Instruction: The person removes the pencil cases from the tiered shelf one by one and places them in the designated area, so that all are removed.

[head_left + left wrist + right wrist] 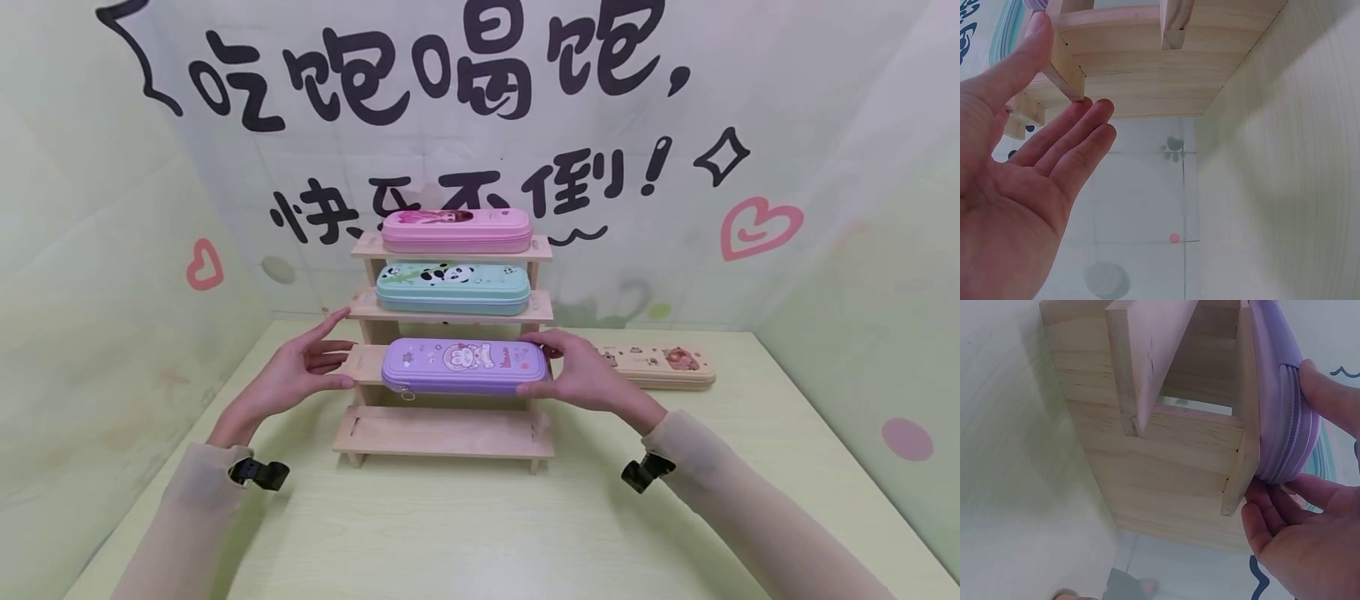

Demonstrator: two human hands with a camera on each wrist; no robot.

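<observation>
A purple pencil case (465, 375) with a cartoon print lies lengthwise on the second-lowest step of a wooden stepped rack (442, 432). My right hand (588, 375) holds its right end, thumb at the front and fingers behind. In the right wrist view, the zippered end (1297, 419) sits between thumb and fingers, just over the step's edge. At the rack's left side is my left hand (292, 375), fingers extended and thumb near the same step's end. The left wrist view shows the fingers (1079, 144) by that wooden end, holding no case.
A mint panda pencil case (453, 292) and a pink one (457, 233) occupy the two upper steps. Behind my right hand, a cream pencil case (675, 371) lies on the pale table (420, 533). Printed cloth walls (480, 150) enclose the back and sides.
</observation>
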